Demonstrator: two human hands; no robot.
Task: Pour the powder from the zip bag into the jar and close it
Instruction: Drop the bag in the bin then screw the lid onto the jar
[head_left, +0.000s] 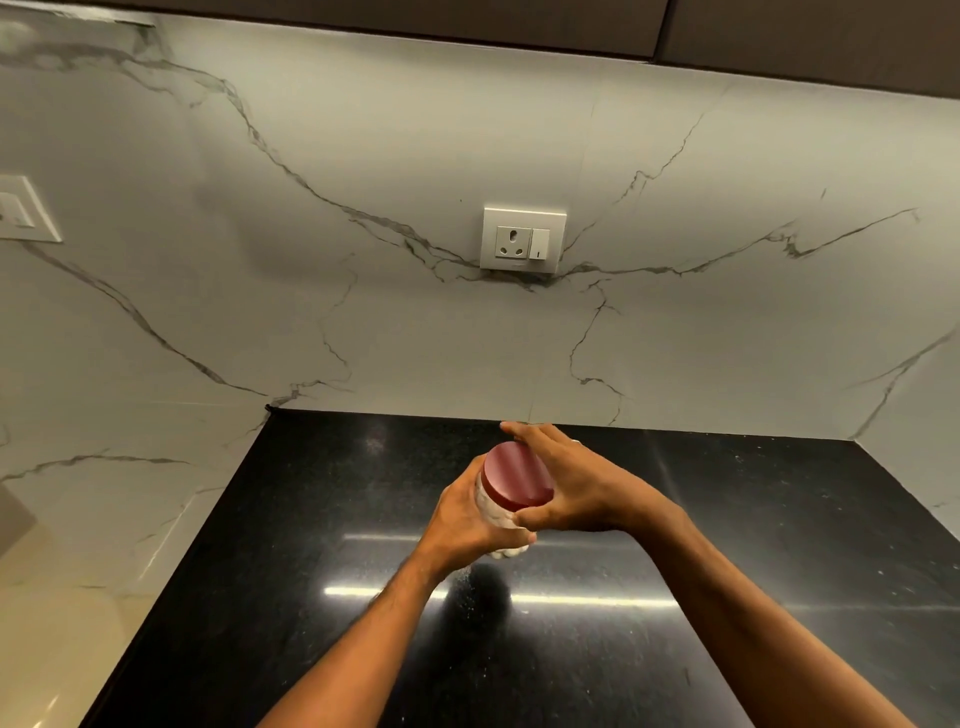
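A clear jar with white powder inside is held above the black countertop, tilted toward the left. My left hand grips the jar's body from the left and below. A dark red lid sits on the jar's mouth. My right hand curls over the lid's right side, thumb at its lower edge and fingers along its far rim. The zip bag is not in view.
A marble backsplash rises behind the counter with a white socket and switch plate at centre. Another switch plate is on the left wall. Specks of white powder dot the countertop below the jar. A pale floor lies beyond the counter's left edge.
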